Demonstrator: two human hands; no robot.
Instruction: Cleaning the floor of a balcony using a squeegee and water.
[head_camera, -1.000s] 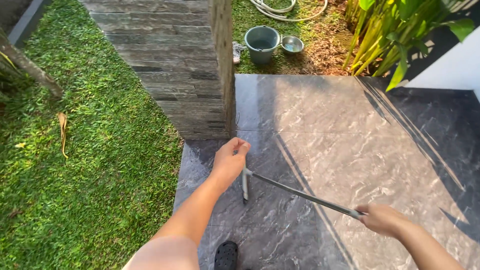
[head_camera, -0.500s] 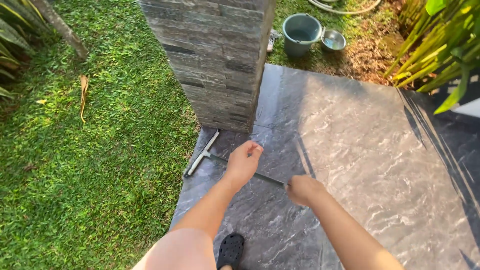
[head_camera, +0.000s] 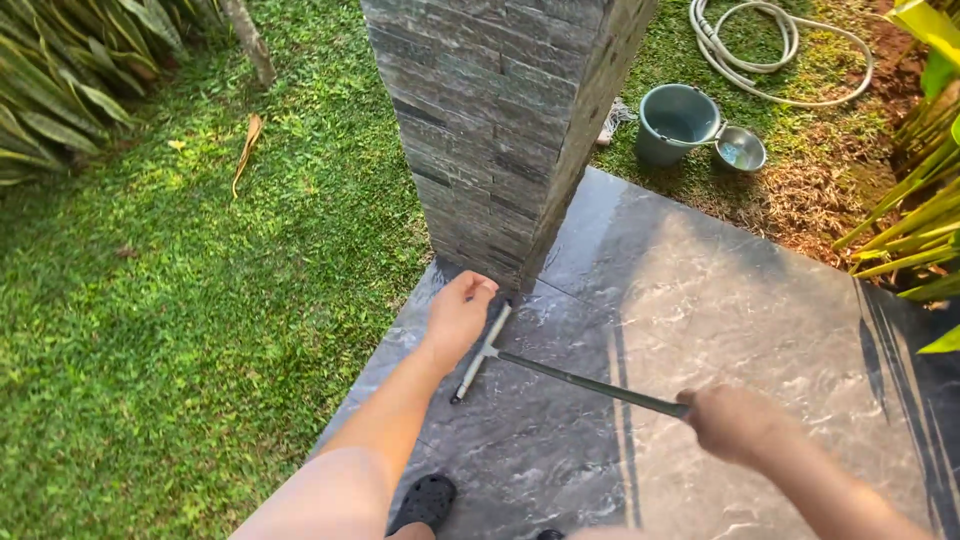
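A floor squeegee (head_camera: 482, 350) with a long thin dark handle lies with its blade on the wet grey marble-patterned tiles (head_camera: 700, 300), just in front of a stone-clad pillar (head_camera: 500, 120). My right hand (head_camera: 735, 420) is closed around the near end of the handle. My left hand (head_camera: 458, 315) hovers over the tiles beside the blade's far end, fingers loosely curled, holding nothing that I can see.
Grass lies left of the tile edge. Behind the pillar stand a teal bucket (head_camera: 675, 122), a small metal bowl (head_camera: 740, 148) and a coiled hose (head_camera: 765, 50). Leafy plants line the right edge (head_camera: 920, 230) and top left. A black clog (head_camera: 425, 500) shows at the bottom.
The squeegee blade has been drawn back from the tile edge at the grass towards the middle. My right hand has slid back along the handle to the right. The view has swung left.
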